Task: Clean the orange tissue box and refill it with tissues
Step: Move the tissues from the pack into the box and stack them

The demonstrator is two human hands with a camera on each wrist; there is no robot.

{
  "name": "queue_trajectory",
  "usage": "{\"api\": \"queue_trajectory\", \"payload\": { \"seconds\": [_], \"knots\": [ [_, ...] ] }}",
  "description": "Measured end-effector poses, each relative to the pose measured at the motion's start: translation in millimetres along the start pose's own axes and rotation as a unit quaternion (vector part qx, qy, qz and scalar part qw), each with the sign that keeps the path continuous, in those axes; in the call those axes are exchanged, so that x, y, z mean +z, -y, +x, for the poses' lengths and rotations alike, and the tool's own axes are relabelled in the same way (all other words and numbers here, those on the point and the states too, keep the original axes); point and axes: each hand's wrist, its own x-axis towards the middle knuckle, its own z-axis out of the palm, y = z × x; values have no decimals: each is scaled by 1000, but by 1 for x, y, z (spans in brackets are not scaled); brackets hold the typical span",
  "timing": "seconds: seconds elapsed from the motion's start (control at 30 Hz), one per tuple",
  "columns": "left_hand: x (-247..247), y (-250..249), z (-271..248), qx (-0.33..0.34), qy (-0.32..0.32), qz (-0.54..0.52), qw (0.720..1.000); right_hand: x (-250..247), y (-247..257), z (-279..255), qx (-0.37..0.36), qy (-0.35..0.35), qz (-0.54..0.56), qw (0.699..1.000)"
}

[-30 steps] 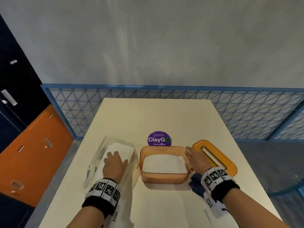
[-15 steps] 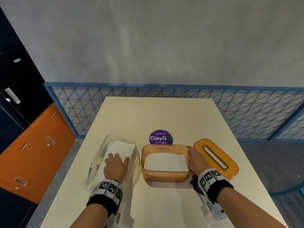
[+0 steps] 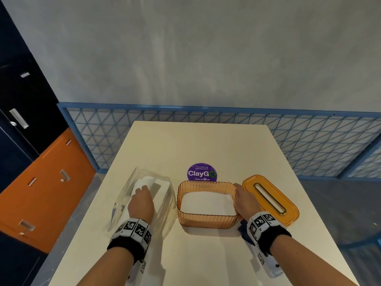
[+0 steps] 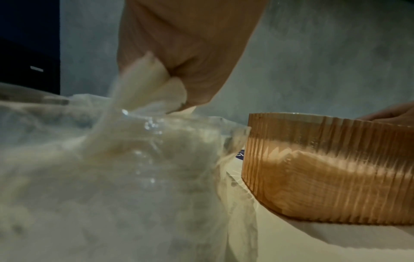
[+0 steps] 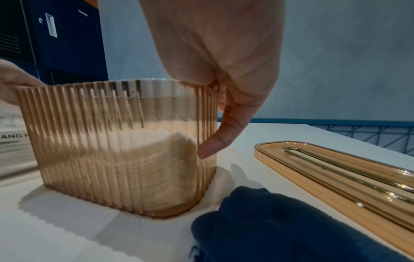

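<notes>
The orange ribbed tissue box (image 3: 206, 220) stands open at the table's middle with a low stack of white tissues (image 3: 206, 203) inside. Its orange lid (image 3: 270, 199) lies flat to the right. My right hand (image 3: 239, 193) grips the box's right end wall, one finger (image 5: 224, 138) pointing down the outside. To the left lies a clear plastic tissue pack (image 3: 162, 203). My left hand (image 3: 142, 189) reaches into it and pinches a bunch of white tissues (image 4: 145, 78), pulled up from the pack (image 4: 134, 159).
A dark blue cloth (image 5: 280, 226) lies crumpled on the table beside the box's near right corner, under my right wrist. A purple round sticker (image 3: 202, 173) is behind the box. A blue mesh railing (image 3: 309, 145) runs past the table's far edge.
My left hand has closed on the tissues in the pack and lifted their top layers. My right hand stays on the box's right end.
</notes>
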Motion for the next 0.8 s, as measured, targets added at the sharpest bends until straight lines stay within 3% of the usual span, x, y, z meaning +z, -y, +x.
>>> {"api": "queue_trajectory", "payload": {
  "seconds": [0.17,0.43,0.8],
  "knots": [
    [3,-5,-10,48,-7,2,999,-1,1,-2,-7,-3,-15,1000],
    [14,-18,-12,38,25,59,997,-2,1,-3,-10,0,-10,1000],
    [7,-20,-9,10,26,46,999,-4,1,-3,-5,6,5,1000]
  ]
}}
